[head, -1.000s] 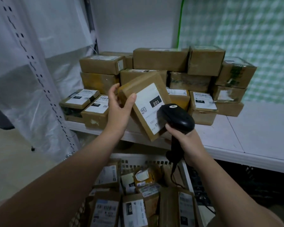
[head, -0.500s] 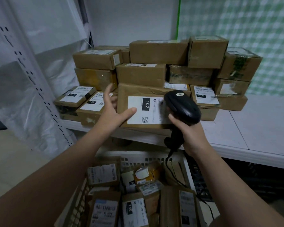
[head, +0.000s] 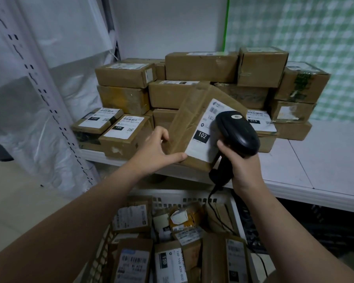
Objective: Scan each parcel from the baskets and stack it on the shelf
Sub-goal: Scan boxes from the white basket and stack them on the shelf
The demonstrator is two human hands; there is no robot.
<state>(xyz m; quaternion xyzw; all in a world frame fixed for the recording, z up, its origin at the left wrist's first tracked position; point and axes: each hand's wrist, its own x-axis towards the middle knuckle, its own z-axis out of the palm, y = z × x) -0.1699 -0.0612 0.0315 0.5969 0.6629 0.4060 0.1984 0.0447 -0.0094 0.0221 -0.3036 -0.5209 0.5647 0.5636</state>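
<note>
A brown cardboard parcel [head: 188,123] with a white label marked 102 is tilted over the shelf's front edge. My left hand [head: 157,150] grips its lower left corner, thumb along the bottom edge. My right hand [head: 241,162] grips the handle of a black barcode scanner [head: 236,132], whose head covers part of the label. Behind, stacked brown parcels [head: 200,66] fill the white shelf [head: 294,166]. Below me a white plastic basket [head: 194,200] holds several labelled parcels [head: 170,262].
A white perforated shelf upright [head: 39,94] and plastic sheeting stand at the left. Two low parcels [head: 123,131] lie at the shelf's left front. The scanner's cable [head: 219,213] hangs into the basket. A dark crate [head: 325,225] sits under the shelf at right.
The parcel lay flat at the shelf front half a second ago; my left hand has turned and tipped it so the label now runs upright under the scanner.
</note>
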